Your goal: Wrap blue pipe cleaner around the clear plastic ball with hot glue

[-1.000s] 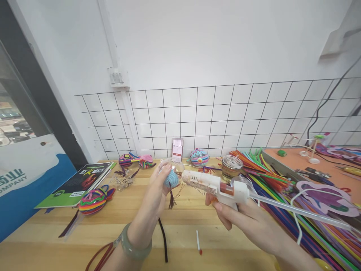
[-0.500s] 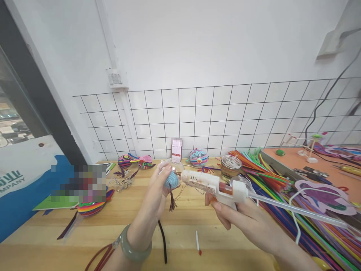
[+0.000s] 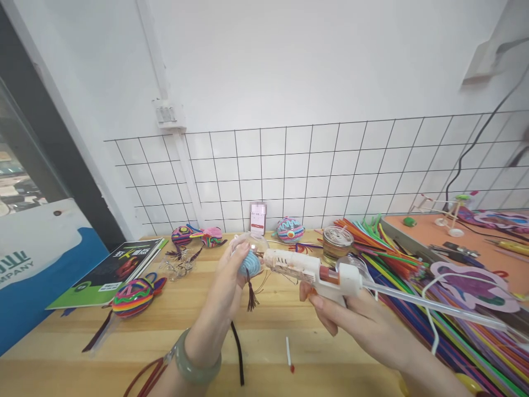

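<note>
My left hand (image 3: 231,267) is closed around a clear ball (image 3: 259,242) whose lower part is covered in light blue cord (image 3: 250,264). A dark brown tassel (image 3: 252,298) dangles below it. My right hand (image 3: 351,320) grips a white glue gun (image 3: 295,264), with a finger at its orange trigger. The nozzle points left and is right at the ball's side; whether it touches cannot be made out. A long clear glue stick (image 3: 433,306) sticks out of the gun's back.
On the wooden table (image 3: 157,353) lie a black strip (image 3: 238,353), a match-like stick (image 3: 288,353), striped cord-wrapped balls (image 3: 133,298), magazines (image 3: 119,270) and a glass jar (image 3: 338,244). A phone (image 3: 258,218) leans on the wall. Colourful pipe cleaners (image 3: 413,325) and a white cable (image 3: 427,309) lie right.
The ball and the glue gun have stayed nearly in place, the nozzle still at the ball's side. The whole view has shifted very slightly.
</note>
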{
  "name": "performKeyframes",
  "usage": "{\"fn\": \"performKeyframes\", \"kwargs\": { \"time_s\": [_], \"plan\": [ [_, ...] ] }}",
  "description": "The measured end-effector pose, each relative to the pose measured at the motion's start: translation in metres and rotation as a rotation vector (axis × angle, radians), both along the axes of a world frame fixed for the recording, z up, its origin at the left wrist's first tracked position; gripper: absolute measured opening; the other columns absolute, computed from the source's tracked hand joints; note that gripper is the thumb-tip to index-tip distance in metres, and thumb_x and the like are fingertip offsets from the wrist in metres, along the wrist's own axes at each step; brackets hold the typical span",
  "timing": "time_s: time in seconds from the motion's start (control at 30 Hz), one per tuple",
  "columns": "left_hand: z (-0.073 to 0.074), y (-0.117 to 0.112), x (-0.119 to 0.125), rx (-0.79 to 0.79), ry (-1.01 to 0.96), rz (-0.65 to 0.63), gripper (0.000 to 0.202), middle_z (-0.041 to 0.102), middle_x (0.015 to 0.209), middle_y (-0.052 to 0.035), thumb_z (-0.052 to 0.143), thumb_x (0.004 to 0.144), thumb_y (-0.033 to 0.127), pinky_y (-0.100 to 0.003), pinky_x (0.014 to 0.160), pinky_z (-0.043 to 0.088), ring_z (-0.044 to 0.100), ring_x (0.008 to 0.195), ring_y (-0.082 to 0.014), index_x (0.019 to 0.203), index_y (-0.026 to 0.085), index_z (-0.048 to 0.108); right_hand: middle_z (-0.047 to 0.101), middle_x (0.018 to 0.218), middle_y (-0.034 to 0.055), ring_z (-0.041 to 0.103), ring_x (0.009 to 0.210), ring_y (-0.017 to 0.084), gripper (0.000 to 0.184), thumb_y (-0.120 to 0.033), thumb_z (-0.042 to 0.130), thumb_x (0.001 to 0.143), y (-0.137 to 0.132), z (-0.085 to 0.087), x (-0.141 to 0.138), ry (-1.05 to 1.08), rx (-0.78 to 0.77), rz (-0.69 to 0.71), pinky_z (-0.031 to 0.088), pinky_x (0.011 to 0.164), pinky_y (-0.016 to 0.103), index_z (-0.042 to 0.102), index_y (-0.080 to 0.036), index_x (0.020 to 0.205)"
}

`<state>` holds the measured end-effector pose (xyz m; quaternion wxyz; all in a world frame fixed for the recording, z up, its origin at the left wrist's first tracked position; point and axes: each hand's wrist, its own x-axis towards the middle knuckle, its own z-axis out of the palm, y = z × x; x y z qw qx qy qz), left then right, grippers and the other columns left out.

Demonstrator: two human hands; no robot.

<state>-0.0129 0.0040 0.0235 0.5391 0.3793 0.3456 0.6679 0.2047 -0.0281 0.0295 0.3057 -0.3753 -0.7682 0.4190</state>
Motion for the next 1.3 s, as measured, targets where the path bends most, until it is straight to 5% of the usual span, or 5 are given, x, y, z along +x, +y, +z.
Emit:
{"fn": "performKeyframes", "kwargs": {
  "time_s": [1.3],
  "plan": [
    [-0.0053, 0.0020, -0.0011, 0.012, 0.021, -0.023, 0.030, 0.062, 0.102, -0.0044, 0.065, 0.082, 0.038, -0.023, 0.069, 0.050, 0.058, 0.089, -0.0150, 0.105, 0.020, 0.063, 0.046, 0.065, -0.0029, 0.047, 0.065, 0.016, 0.030, -0.045, 0.038, 0.097, 0.0023, -0.0015, 0.0016, -0.027, 0.001, 0.015, 0.039, 0.067, 0.030, 0.054, -0.019, 0.094]
  ]
}}
